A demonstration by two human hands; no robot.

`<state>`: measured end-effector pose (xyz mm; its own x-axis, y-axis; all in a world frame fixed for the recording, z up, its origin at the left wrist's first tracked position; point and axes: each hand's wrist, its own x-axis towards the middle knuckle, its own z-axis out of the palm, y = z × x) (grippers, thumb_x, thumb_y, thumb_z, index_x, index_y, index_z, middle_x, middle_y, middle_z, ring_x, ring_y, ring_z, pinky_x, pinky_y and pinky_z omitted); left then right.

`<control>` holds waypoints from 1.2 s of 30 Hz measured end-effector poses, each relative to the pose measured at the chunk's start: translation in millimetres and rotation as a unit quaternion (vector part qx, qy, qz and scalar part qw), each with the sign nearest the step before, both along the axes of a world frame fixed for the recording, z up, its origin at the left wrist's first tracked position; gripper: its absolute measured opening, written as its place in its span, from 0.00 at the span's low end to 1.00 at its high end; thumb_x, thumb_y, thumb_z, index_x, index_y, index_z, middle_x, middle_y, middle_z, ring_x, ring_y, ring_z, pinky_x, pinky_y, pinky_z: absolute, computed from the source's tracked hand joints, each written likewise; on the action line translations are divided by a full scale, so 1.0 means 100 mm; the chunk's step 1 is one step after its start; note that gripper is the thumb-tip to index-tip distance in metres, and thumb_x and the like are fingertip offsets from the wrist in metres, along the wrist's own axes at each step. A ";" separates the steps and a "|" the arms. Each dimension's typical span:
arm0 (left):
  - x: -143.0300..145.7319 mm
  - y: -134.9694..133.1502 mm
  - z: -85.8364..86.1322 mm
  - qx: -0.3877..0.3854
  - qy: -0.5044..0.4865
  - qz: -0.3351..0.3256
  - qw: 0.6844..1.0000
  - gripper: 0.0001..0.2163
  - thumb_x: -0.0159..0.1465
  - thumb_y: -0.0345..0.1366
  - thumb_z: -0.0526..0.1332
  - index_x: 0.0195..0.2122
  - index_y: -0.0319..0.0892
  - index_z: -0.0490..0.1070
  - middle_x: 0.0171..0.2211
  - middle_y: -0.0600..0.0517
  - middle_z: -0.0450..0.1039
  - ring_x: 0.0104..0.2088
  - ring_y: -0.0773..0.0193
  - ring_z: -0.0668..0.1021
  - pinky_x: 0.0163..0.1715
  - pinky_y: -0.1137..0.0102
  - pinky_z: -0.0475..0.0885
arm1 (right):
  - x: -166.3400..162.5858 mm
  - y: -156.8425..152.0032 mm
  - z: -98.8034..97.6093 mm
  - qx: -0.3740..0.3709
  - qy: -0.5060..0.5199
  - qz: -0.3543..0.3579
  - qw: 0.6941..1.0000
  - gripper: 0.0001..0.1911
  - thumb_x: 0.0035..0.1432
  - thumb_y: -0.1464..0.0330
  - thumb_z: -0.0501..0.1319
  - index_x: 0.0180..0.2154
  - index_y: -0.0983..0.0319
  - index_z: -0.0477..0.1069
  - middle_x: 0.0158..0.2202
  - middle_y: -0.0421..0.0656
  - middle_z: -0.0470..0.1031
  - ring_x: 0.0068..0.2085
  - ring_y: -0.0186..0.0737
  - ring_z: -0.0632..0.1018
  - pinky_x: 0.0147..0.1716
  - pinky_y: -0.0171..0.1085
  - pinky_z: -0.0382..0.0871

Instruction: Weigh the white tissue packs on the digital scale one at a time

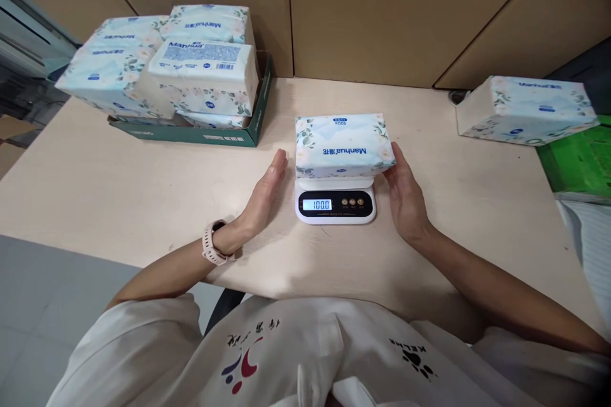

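Observation:
A pack of tissues [341, 140] with a floral print rests on a small white kitchen scale [337, 219]. The scale's lit display reads about 100.0. Just left of the pack, my left hand [264, 196] holds nothing, its fingers stretched out and apart from the pack. My right hand [407, 197] is at the pack's right end, fingers extended, with the fingertips at or against its corner; part of them is hidden behind the pack. A pale watch [213, 245] is on my left wrist.
Several tissue packs [205, 70] are stacked in a green open carton [238, 135] at the back left. Another tissue pack [529, 111] lies at the right, beside a bright green crate [582, 159]. Brown cardboard panels [363, 19] stand along the back of the table [191, 184].

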<state>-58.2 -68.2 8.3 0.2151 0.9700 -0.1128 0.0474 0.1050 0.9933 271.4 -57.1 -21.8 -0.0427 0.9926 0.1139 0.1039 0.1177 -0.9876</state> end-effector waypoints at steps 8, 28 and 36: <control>0.01 -0.01 0.02 -0.001 -0.002 0.007 1.000 0.48 0.80 0.76 0.46 0.93 0.56 0.44 0.93 0.55 0.35 0.93 0.46 0.44 0.94 0.48 0.46 | 0.01 0.00 -0.01 -0.006 -0.005 0.000 1.000 0.43 0.78 0.32 0.54 0.86 0.34 0.58 0.90 0.28 0.58 0.92 0.51 0.57 0.92 0.63 0.54; 0.04 -0.01 0.05 -0.004 -0.043 0.022 0.999 0.52 0.78 0.77 0.53 0.93 0.50 0.47 0.93 0.51 0.40 0.93 0.43 0.48 0.94 0.47 0.45 | 0.02 0.03 -0.06 0.033 0.001 0.007 0.999 0.39 0.80 0.33 0.54 0.84 0.34 0.63 0.88 0.28 0.63 0.90 0.53 0.62 0.93 0.62 0.53; 0.04 -0.01 0.03 0.003 -0.040 0.022 0.999 0.50 0.79 0.75 0.53 0.92 0.49 0.48 0.93 0.50 0.41 0.92 0.42 0.49 0.94 0.47 0.46 | 0.03 0.03 -0.05 0.018 0.004 -0.004 1.000 0.41 0.78 0.32 0.57 0.83 0.35 0.65 0.88 0.29 0.64 0.90 0.54 0.63 0.93 0.64 0.53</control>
